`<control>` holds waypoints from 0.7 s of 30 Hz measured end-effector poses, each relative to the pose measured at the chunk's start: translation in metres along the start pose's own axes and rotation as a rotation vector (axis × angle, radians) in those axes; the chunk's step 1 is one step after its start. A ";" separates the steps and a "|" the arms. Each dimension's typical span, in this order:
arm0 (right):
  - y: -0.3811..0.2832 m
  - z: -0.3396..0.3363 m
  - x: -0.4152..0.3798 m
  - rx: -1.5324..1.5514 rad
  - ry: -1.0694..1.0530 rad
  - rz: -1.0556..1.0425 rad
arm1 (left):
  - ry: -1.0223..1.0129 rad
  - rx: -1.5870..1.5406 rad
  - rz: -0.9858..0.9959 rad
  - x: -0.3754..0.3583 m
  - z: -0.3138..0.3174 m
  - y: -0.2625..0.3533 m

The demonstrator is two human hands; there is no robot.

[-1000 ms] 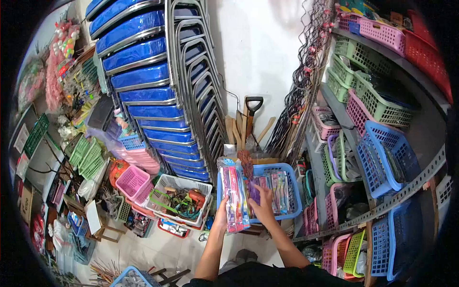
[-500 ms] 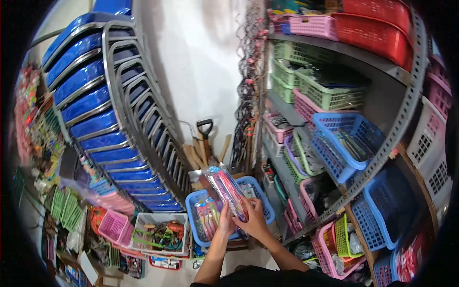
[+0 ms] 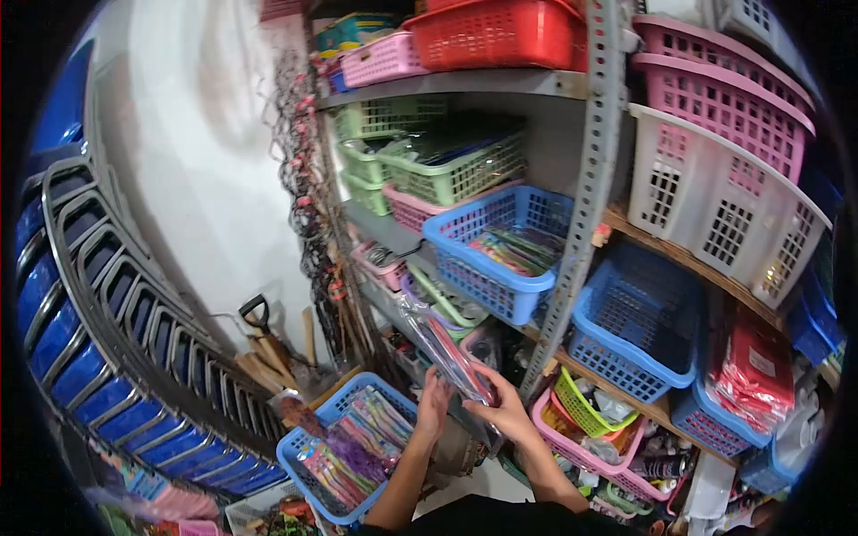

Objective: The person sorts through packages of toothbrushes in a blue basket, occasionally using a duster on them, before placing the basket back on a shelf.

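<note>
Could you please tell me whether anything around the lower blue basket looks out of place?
Yes, a fluffy purple strand looks odd: it sprawls across the colorful packets in the lower blue basket, while they lie in rows beneath it. I see nothing plainly spilled or damaged there.

Blue basket (image 3: 498, 252) beneath solid red basket (image 3: 492, 34).

grey upper shelf (image 3: 456, 84); pink basket (image 3: 382, 61) beside red basket (image 3: 500, 37) on it

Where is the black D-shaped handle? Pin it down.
In the head view, the handle stands left of centre, between the stacked blue chairs and the dark wavy strands.
</note>
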State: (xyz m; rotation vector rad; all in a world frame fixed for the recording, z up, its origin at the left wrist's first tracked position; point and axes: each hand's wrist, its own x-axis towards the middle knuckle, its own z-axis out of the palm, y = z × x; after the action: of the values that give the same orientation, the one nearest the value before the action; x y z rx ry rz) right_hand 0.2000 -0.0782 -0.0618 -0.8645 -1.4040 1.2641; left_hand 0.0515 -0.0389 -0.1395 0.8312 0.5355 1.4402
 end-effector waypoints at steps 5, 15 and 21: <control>-0.012 -0.032 -0.012 0.249 0.004 -0.023 | -0.136 0.290 0.135 0.048 0.014 -0.010; -0.037 -0.053 -0.039 0.487 0.078 0.000 | -0.444 1.464 0.895 0.144 0.103 0.079; -0.051 -0.054 -0.051 0.527 0.096 0.022 | -0.530 1.647 0.951 0.153 0.112 0.071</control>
State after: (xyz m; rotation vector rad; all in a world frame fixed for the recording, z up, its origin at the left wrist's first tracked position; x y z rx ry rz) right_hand 0.2693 -0.1235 -0.0266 -0.5663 -0.9193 1.4943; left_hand 0.1053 0.0876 0.0087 2.9723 0.9380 1.2131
